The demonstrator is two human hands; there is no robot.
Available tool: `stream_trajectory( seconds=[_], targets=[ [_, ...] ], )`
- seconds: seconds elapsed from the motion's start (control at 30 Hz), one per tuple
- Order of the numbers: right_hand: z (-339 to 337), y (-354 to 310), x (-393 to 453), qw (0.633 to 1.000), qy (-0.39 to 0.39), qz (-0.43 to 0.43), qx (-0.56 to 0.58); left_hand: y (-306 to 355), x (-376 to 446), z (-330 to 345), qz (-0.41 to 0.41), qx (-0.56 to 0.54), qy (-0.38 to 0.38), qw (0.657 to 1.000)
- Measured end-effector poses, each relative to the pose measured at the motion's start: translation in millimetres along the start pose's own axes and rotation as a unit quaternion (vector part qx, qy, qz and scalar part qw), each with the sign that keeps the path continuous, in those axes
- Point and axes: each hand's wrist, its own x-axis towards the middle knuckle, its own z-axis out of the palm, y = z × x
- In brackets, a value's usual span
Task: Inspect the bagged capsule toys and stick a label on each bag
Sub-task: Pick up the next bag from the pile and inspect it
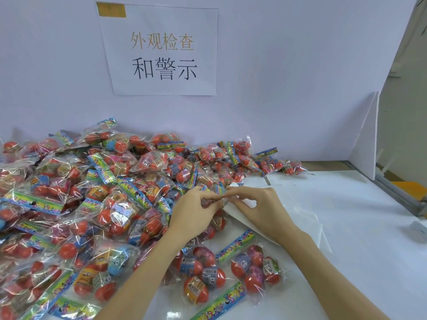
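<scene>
Bagged toys (254,266) nearest; both hands' grips (223,197) pinching white label sheet (233,210)

Clear bags of red capsule toys (97,204) heaped beside white label sheet (240,213).

The bags (97,204) are clear, glossy plastic film, crinkled and strongly reflective. Each bag carries a printed header strip (235,247) with a glossy, multicoloured finish. The capsules (253,281) inside are smooth, shiny plastic, mostly red-orange, wrapped with printed bands. The white sheet (240,213) pinched by both hands looks like thin, matt paper. The table surface (360,262) is smooth, white and faintly reflective. The wall sign (161,51) is matt white paper. The backboard (288,77) is plain and matt.
</scene>
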Motion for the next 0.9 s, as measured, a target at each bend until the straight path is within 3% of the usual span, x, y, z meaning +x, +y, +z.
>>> stream_trajectory(
  seconds=[0.33, 0.53, 0.9],
  targets=[
    [-0.1, 4.4, -0.9, 0.999, -0.006, 0.005, 0.041, -0.3, 1.4, -2.7, -0.010, -0.026, -0.023, 0.999],
    [-3.6, 7.5, 1.0, 0.996, -0.068, 0.023, 0.060, 2.3, 1.4, -4.7, -0.007, 0.041, -0.069, 0.997],
    [-5.2, 3.2, 1.0, 0.997, -0.059, 0.023, 0.036, 0.9, -0.2, -1.0, -0.023, -0.017, 0.003, 1.000]
  ],
)
